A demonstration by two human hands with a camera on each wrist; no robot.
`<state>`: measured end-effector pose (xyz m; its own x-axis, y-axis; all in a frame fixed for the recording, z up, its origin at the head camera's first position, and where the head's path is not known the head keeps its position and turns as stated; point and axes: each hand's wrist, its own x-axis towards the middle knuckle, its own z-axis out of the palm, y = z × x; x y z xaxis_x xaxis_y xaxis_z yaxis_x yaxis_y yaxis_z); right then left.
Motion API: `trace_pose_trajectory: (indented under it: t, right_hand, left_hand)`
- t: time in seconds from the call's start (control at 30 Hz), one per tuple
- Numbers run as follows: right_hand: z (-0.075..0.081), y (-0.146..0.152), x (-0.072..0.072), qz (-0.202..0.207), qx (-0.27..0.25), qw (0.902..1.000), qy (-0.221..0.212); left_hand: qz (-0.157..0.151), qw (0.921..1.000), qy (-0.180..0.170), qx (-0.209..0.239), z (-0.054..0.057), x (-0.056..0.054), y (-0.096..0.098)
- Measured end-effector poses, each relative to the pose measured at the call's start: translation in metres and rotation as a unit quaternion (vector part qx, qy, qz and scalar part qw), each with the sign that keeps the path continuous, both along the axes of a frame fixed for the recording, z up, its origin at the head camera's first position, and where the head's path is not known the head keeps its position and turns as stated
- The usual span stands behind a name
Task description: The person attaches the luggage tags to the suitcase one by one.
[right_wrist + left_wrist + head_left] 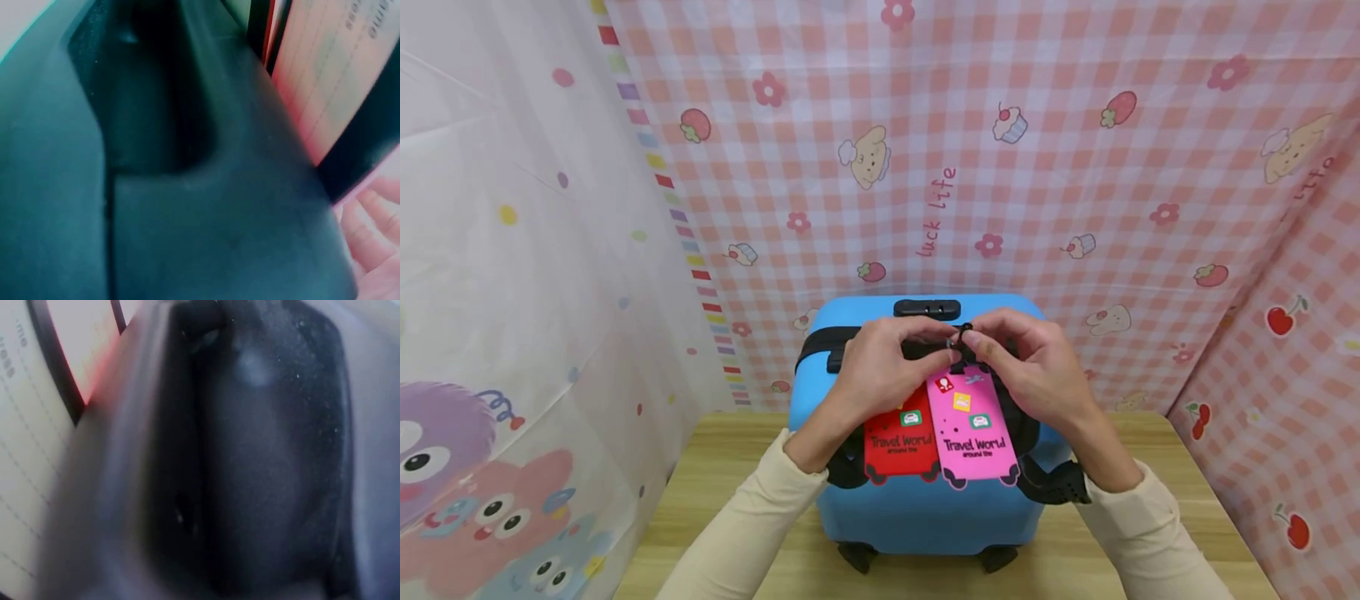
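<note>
Above the upper part of a blue suitcase [925, 517], both hands meet at the small black strap [966, 332] of a pink luggage tag [973, 433]. My left hand [883, 362] pinches the strap near its small buckle. With thumb and fingers, my right hand [1037, 367] pinches the strap's end. Beside the pink tag, a red luggage tag [898, 442] hangs partly behind the left hand. Lined card backs of tags [25, 444] appear at the left wrist view's edge, and a lined card [337, 69] shows in the right wrist view, with fingertips [369, 231] below it.
The suitcase stands on a wood-grain table [730, 467], with a black combination lock [927, 309] on top and black wheels [856, 554] at the front. A pink checked cloth [1000, 183] hangs close behind, and a white patterned curtain [535, 250] is on the left.
</note>
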<state>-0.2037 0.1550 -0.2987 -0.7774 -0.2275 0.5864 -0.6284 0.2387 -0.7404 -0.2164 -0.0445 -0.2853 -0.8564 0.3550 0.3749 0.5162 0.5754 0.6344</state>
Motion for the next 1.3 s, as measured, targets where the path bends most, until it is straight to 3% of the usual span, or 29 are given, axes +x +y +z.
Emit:
trace_pose_trajectory:
  t: [0.23,0.4,0.67,1.3]
  right_hand:
    - [0.004,0.001,0.001,-0.028,-0.003,0.9994,-0.022]
    - [0.01,0.002,0.001,-0.017,0.01,0.9962,-0.085]
    - [0.021,0.004,-0.004,0.026,0.022,0.9825,-0.183]
    - [0.026,0.004,-0.006,0.002,0.108,0.9796,-0.169]
  left_hand:
    - [-0.004,0.9998,-0.013,-0.011,0.0,0.001,-0.001]
    - [-0.01,0.9998,-0.008,-0.014,0.0,0.0,-0.003]
    - [-0.016,0.9999,-0.002,-0.004,-0.003,-0.001,-0.005]
    - [-0.049,0.9987,0.015,-0.005,-0.004,0.0,-0.007]
